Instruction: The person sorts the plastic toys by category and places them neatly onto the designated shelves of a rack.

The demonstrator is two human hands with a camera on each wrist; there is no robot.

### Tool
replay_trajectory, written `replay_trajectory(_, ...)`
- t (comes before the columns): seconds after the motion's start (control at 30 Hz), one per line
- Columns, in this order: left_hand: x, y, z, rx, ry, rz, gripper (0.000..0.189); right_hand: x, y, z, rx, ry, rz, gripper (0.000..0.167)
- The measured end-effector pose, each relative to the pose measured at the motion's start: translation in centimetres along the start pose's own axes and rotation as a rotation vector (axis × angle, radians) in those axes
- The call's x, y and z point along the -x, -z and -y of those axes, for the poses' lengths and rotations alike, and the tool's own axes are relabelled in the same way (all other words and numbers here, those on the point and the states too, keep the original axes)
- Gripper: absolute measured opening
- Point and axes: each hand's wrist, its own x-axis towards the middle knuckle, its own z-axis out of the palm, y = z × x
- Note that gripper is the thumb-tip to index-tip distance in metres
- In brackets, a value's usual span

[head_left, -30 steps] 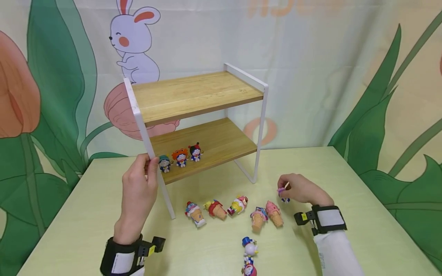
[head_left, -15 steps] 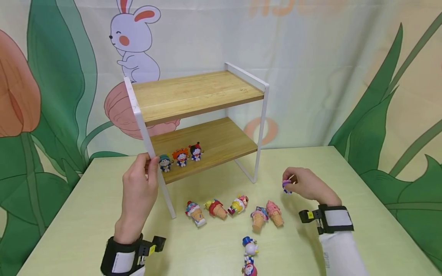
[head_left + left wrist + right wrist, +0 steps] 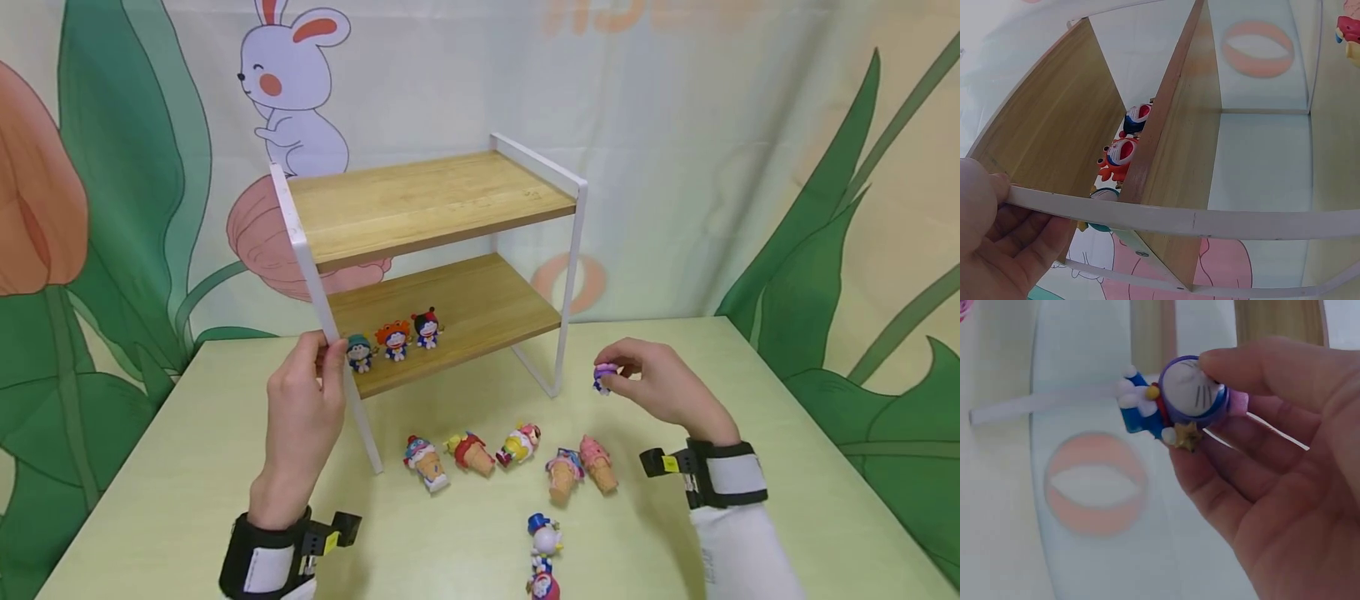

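Note:
My left hand point(image 3: 306, 408) grips the white front upright of a two-tier wooden shelf point(image 3: 435, 208) between thumb and fingers. In the right hand point(image 3: 660, 383) a small blue figurine with a purple hat point(image 3: 1191, 390) is pinched by the head, held above the table to the right of the shelf. It has a whiskered white face, a red collar and a gold star. Three similar figurines stand in a row at the left of the lower board: one in a teal hat point(image 3: 361, 353), one in an orange crab hat point(image 3: 394, 340), one in a red-and-black hat point(image 3: 427, 327).
Several ice-cream-cone figurines, such as a pink one point(image 3: 598, 465) and a red one point(image 3: 472, 454), lie before the shelf with a yellow-and-pink figure point(image 3: 518, 444). Nearer the front edge lie a blue-hatted white figure point(image 3: 545, 535) and a red-headed one point(image 3: 543, 583). A printed curtain hangs behind.
My right hand has lifted the purple-hatted figurine off the table, first moving right, then back left and up toward the shelf. The left hand keeps its grip on the upright.

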Motion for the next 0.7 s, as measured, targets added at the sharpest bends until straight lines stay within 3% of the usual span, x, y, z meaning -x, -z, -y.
replay_trajectory(0.43,-0.2,0.2,-0.1,-0.005,0.013,0.006,0.015,-4.6,-0.3,4.5,-0.113,0.180,-0.044,0.014)
replay_trajectory(0.7,-0.2,0.2,-0.1,0.001,0.015,0.009,0.015,-8.4,-1.8,6.5,-0.238,0.263,-0.017,0.012)
